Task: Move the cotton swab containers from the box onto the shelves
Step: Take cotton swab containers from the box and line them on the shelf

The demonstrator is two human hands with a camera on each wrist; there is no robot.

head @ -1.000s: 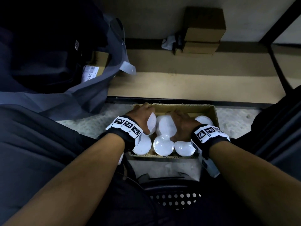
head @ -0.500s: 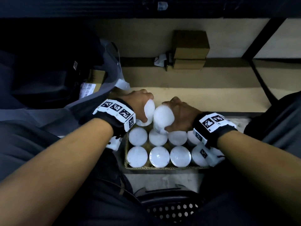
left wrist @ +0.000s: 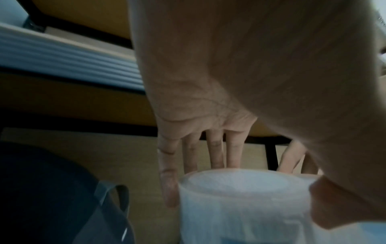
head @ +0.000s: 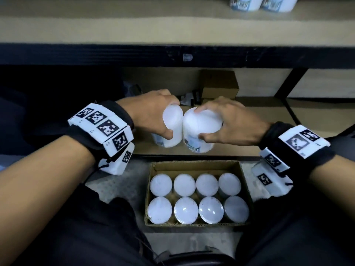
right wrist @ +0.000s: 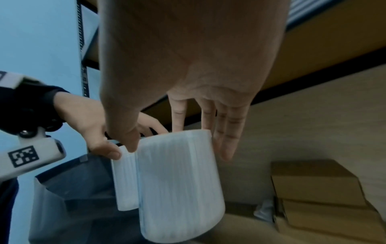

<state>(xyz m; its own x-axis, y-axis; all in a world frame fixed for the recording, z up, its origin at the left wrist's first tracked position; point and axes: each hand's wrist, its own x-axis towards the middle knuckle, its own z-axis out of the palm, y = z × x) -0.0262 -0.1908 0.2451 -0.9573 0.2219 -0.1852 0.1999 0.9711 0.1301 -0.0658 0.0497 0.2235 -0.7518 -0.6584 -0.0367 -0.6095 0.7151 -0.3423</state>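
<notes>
Two white cotton swab containers are held side by side, touching, in the air above the far edge of the cardboard box [head: 242,176]. The left hand [head: 151,114] grips the left container [head: 172,127] from above, fingers and thumb curled round its lid end. The right hand [head: 228,122] grips the right container [head: 201,129] the same way; a barcode label shows on its lower wall.

The box sits on the floor at 6 o'clock from the held pair. It holds eight upright containers [head: 196,198] in two rows of four, white lids up; the row nearest the shelves is vacant.

At 12 o'clock from the hands, the black front rail [head: 96,55] of an upper shelf [head: 134,25] crosses the view. Two labelled containers [head: 263,3] stand on that shelf at 1 o'clock. Below the rail, small cardboard boxes [head: 219,85] sit at the back of the lower shelf [head: 249,143]. A black upright post [head: 290,83] stands at 2 o'clock.
</notes>
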